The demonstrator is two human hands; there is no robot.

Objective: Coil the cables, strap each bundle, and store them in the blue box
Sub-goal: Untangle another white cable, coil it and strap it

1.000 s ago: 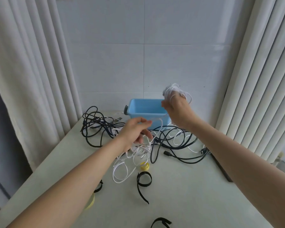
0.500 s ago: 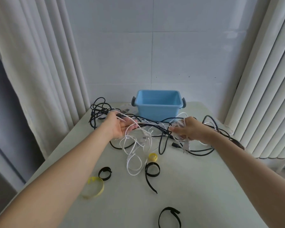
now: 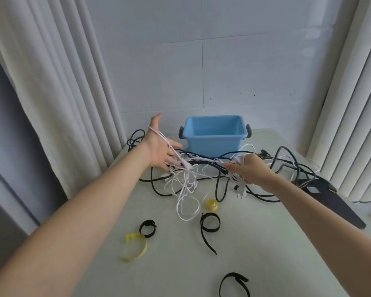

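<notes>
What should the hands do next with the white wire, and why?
Probably wind another loop. The white cable is draped across the open left hand, the right hand grips a white bunch, and much of it hangs loose among the black cables. The blue box looks empty.

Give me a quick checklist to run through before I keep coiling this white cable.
1. Blue box open and free to take bundles: ok, nothing visible inside.
2. White cable free of the black cables: not ok, they lie tangled together in front of the box.
3. Left hand controlling the cable: not ok, fingers spread, the cable only draped across the palm.
4. Right hand holding the coiled part: ok, closed around white loops.
5. Straps nearby: ok, a black strap and a yellow strap lie on the table.
6. The white cable's far end: cannot tell, lost in the tangle.
</notes>
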